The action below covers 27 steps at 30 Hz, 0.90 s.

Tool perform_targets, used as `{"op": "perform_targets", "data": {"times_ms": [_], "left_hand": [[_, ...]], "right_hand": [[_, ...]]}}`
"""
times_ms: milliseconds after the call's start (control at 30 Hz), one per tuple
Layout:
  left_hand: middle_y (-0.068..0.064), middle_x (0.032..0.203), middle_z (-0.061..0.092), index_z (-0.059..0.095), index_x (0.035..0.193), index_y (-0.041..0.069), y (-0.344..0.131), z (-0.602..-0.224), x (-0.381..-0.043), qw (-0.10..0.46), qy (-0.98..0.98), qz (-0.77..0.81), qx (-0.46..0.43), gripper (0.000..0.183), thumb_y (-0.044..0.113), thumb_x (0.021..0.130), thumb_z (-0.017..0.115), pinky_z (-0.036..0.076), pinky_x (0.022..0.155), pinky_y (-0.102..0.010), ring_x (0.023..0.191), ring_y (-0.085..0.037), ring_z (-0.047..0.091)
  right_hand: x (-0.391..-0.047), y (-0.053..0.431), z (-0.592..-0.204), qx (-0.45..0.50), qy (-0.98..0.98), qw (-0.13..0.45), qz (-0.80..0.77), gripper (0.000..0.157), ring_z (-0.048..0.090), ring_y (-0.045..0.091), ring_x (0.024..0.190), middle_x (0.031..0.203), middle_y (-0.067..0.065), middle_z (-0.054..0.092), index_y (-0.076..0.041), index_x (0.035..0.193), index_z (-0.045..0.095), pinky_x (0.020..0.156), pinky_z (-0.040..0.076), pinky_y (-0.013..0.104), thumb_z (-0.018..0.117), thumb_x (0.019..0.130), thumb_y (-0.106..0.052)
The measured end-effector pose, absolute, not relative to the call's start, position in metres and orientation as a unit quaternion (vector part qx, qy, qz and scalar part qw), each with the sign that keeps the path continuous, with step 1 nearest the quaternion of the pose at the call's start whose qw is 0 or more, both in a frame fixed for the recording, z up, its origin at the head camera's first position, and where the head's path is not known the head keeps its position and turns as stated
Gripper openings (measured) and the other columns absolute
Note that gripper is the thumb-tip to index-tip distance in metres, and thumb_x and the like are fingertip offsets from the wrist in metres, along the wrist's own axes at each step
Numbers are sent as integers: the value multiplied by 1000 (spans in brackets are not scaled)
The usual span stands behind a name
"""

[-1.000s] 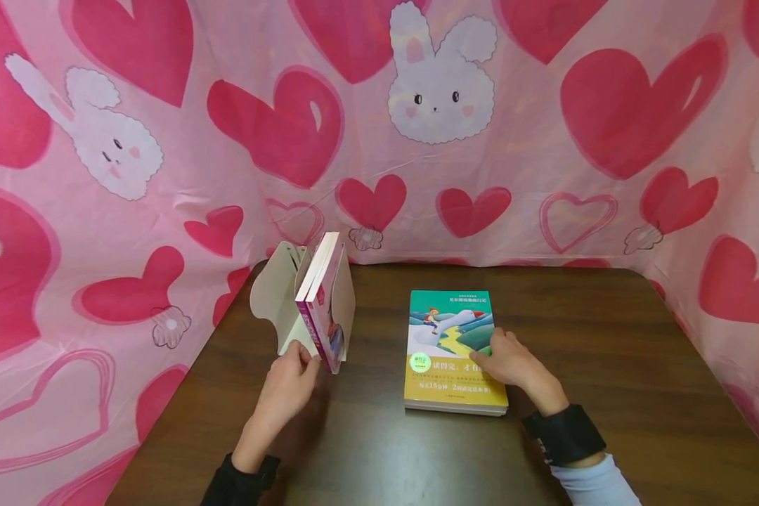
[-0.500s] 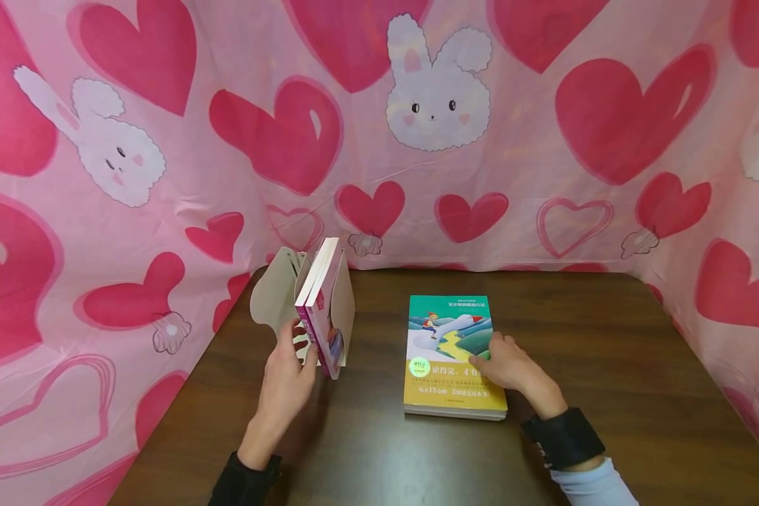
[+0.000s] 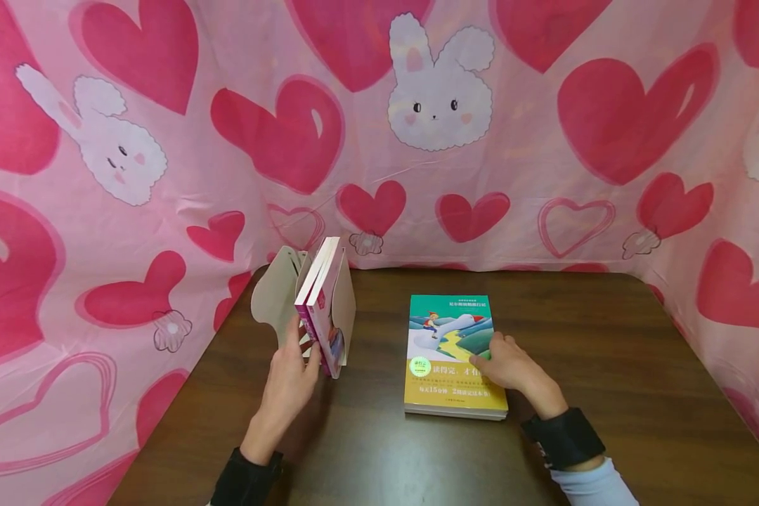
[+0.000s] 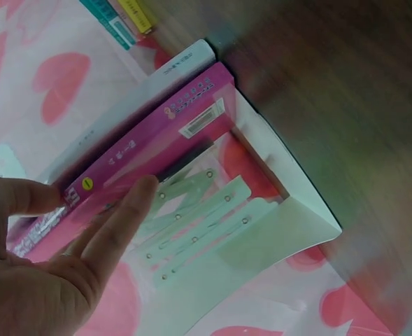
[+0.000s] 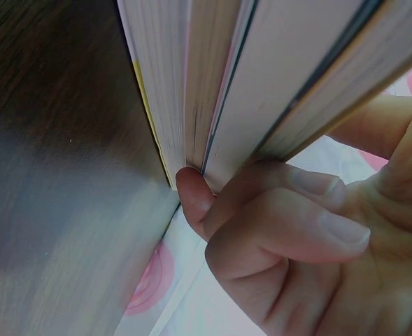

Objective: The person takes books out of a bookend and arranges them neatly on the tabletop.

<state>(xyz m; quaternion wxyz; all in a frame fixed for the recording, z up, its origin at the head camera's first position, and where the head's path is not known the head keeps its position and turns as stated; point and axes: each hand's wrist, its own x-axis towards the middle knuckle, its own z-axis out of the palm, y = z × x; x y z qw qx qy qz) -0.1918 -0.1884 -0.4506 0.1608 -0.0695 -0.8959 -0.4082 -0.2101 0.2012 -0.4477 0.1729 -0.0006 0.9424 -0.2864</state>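
Note:
Two books lean upright in a cream expandable bookend (image 3: 273,289) at the table's left. My left hand (image 3: 289,379) holds the magenta-spined book (image 4: 143,136), thumb on its spine and fingers along its left side. Behind it in the left wrist view stands a white-spined book (image 4: 132,108). To the right lies a flat stack of several books, topped by a green and yellow book (image 3: 439,383). My right hand (image 3: 514,364) grips the stack's right side, thumb on the top cover. In the right wrist view its curled fingers (image 5: 282,231) rest against the page edges (image 5: 209,91).
A brown wooden table (image 3: 379,457) bears everything. Pink cloth with hearts and rabbits (image 3: 439,91) hangs round its back and sides. The bookend's accordion-like slats (image 4: 195,241) show beside the magenta-spined book.
My left hand has moved up from the lower front of the bookend to the magenta-spined book, its fingers reaching along the left side. My right hand stays at the stack.

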Motion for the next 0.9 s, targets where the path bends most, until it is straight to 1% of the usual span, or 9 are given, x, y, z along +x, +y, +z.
{"op": "perform_targets", "data": {"times_ms": [167,400,700,767,900], "left_hand": [[-29,141,60,36,153,7,-187,-455,-194,189,-896,-395,-75,58,6,103,65,60,83,-56,114,-45,69],[-29,138,62,41,148,5,-185,-454,-189,207,-890,-401,-60,53,6,101,66,62,76,-55,105,-46,73],[-27,133,67,43,146,4,-190,-453,-182,221,-896,-384,-39,58,7,96,72,63,73,-53,99,-42,75],[-27,134,66,42,148,5,-191,-454,-184,213,-895,-390,-38,62,8,95,74,63,74,-53,100,-43,75],[-28,138,63,40,150,6,-193,-458,-190,184,-893,-409,-35,65,10,95,75,62,77,-54,109,-45,71]], "right_hand": [[-210,201,-448,0,942,171,-287,83,51,46,116,130,34,47,22,147,28,104,46,68,68,102,-37],[-209,202,-448,2,942,170,-288,83,52,45,115,128,32,48,21,147,29,104,47,66,68,102,-37],[-211,201,-447,1,944,171,-283,83,52,48,116,130,36,47,23,146,29,103,45,69,68,102,-36],[-211,201,-447,0,944,171,-282,83,52,48,116,130,36,47,23,146,29,103,46,69,68,102,-36],[-210,201,-447,-4,943,172,-284,83,52,48,116,131,36,47,22,146,29,103,46,69,67,102,-36]]}}
